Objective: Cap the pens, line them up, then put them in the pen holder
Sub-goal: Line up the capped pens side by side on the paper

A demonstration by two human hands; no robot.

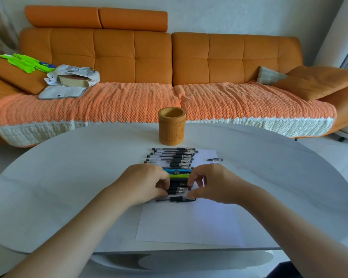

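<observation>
Bamboo-coloured, the holder (171,126) stands upright at the far side of the white worktop (68,177), just beyond the sheet (189,221) of paper and apart from it. On the far end of that sheet the pens (173,159) lie in a row, side by side, each running left to right, most of them clear-barrelled with black grips and caps. Nearer to you in the same row come a blue pen (179,171) and then a green pen (179,176), touching each other.

Your left grip (147,181) is curled round the left half of a black pen (177,190), whose bare metal tip points right. Your right grip (211,183) is narrow, thumb and fingers bent and pinching a small dark piece, seemingly a cap (189,186), just off that tip. Your knuckles hide part of both, so you cannot tell whether cap and tip touch.

One more dark pen, the last pen (175,199), lies on the sheet just below your hands. A loose cap (215,159) rests alone near the sheet's right edge. Behind the worktop runs an orange sofa (129,57).
</observation>
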